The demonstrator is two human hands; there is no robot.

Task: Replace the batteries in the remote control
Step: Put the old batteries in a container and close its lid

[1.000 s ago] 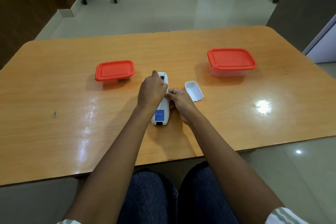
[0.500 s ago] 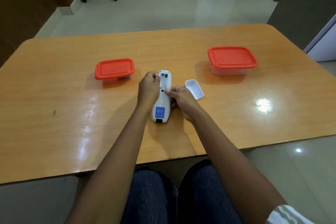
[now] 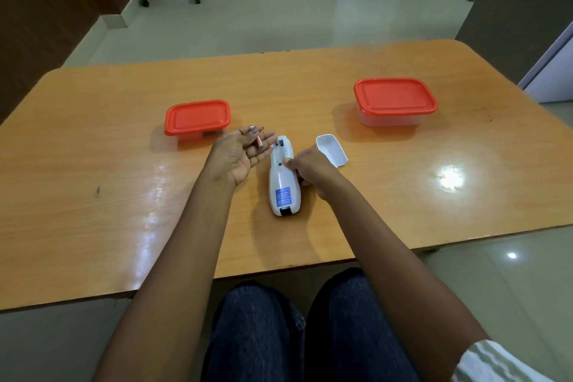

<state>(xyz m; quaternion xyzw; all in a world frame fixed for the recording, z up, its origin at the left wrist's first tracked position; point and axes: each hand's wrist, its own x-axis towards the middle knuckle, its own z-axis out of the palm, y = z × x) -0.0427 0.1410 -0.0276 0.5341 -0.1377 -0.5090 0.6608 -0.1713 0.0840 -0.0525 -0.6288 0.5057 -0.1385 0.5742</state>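
A white remote control [image 3: 283,186] lies face down on the wooden table [image 3: 93,195], its battery compartment open at the far end and a blue label near the front. My right hand [image 3: 307,169] presses on its right side and pins it down. Just left of the compartment, my left hand [image 3: 240,153] is turned palm up, and a small reddish battery [image 3: 259,143] rests across its fingers. The white battery cover [image 3: 331,150] lies loose on the table to the right of the remote.
A small box with a red lid [image 3: 197,117] stands behind my left hand. A larger clear box with a red lid [image 3: 395,101] stands at the back right. The table's near edge is just above my knees.
My left hand lifted off the remote's compartment, moved left and turned palm up with a battery in it. The compartment now shows open. My right hand stayed on the remote.
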